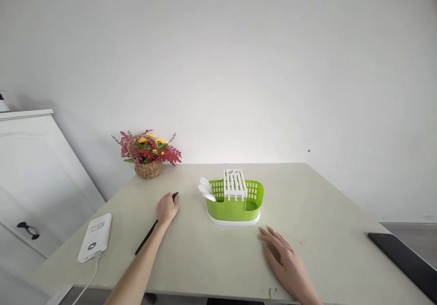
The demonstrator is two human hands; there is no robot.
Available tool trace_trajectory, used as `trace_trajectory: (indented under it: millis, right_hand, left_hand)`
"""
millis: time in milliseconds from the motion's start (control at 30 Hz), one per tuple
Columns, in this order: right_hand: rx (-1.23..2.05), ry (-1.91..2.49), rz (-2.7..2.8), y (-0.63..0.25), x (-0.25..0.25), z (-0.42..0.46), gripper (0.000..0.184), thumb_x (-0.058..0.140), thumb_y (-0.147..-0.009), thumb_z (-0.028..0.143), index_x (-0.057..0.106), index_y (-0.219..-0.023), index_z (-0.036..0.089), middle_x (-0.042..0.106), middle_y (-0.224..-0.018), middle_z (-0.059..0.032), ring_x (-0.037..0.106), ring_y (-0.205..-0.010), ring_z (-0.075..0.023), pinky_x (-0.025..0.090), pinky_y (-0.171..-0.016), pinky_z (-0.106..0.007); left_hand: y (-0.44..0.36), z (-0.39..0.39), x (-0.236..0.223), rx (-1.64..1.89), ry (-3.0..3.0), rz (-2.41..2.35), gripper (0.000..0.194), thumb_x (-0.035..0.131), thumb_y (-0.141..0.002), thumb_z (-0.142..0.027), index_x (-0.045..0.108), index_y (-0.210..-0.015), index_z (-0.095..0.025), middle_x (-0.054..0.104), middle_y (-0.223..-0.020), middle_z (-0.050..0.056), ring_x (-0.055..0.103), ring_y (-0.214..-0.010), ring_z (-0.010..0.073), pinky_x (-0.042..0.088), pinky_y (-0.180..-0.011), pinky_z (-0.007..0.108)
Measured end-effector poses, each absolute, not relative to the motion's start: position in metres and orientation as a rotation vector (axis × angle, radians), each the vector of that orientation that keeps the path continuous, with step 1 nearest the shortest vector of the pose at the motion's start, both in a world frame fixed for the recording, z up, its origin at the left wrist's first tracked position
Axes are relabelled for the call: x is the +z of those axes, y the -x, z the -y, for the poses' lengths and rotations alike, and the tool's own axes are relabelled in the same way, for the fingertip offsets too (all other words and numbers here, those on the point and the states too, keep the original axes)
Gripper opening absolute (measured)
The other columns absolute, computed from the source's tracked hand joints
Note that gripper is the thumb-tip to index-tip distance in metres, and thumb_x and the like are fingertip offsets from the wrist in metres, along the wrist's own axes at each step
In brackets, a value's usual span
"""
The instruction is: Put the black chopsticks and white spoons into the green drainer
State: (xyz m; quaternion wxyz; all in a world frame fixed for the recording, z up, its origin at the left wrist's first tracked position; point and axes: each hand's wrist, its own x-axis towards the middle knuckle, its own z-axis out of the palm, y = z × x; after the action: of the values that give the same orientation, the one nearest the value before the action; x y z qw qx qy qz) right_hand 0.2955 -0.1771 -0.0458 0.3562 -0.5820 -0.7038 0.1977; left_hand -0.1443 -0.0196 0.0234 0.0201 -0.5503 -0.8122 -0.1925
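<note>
My left hand (167,208) is closed around thin black chopsticks (146,236), which lie slantwise along the table with their upper ends poking out past my fingers. To its right stands a green plastic utensil basket (227,211) on a white base tray (234,223). A white slotted rack (235,184) with small hooks spans the basket's middle. White spoons (205,188) lean out of its left end. Near the basket's front right corner, my right hand (282,261) rests on the table, fingers stretched out, holding nothing.
A wicker basket of artificial flowers (149,168) stands at the back left. On the left edge lies a white power bank (96,236) with a cable (92,275). A flat black object (403,261) lies at the right edge. A white cabinet (44,173) adjoins the table (211,268).
</note>
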Motion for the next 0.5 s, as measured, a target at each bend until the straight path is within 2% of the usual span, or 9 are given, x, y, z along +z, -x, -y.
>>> trace_trajectory:
  millis: [333, 400, 500]
  right_hand:
    - [0.494, 1.487, 1.8, -0.296, -0.048, 0.176, 0.033, 0.047, -0.101, 0.04, 0.071, -0.122, 0.033, 0.062, -0.149, 0.0017, 0.047, -0.148, -0.0249, 0.046, -0.119, -0.051]
    - [0.488, 1.482, 1.801, -0.296, -0.049, 0.176, 0.033, 0.048, -0.1, 0.04, 0.071, -0.122, 0.033, 0.063, -0.148, 0.0009, 0.048, -0.147, -0.0251, 0.046, -0.118, -0.05]
    - [0.492, 1.474, 1.797, -0.297, -0.05, 0.176, 0.032, 0.048, -0.1, 0.04, 0.072, -0.121, 0.033, 0.064, -0.147, 0.0008, 0.048, -0.147, -0.0253, 0.047, -0.118, -0.05]
  left_hand:
    - [0.151, 0.011, 0.01, -0.9, 1.666, 2.402, 0.027, 0.064, -0.085, -0.041, 0.072, -0.099, -0.019, 0.072, -0.109, 0.018, 0.065, -0.113, 0.0389, 0.048, -0.101, 0.048]
    - [0.154, 0.01, 0.01, -1.011, 1.639, 2.411, 0.03, 0.065, -0.083, -0.043, 0.071, -0.101, -0.019, 0.072, -0.107, 0.015, 0.067, -0.11, 0.0357, 0.05, -0.101, 0.046]
    - [0.158, 0.01, 0.012, -1.199, 1.554, 2.443, 0.034, 0.057, -0.089, -0.048, 0.068, -0.104, -0.019, 0.073, -0.105, 0.013, 0.071, -0.1, 0.0294, 0.054, -0.096, 0.042]
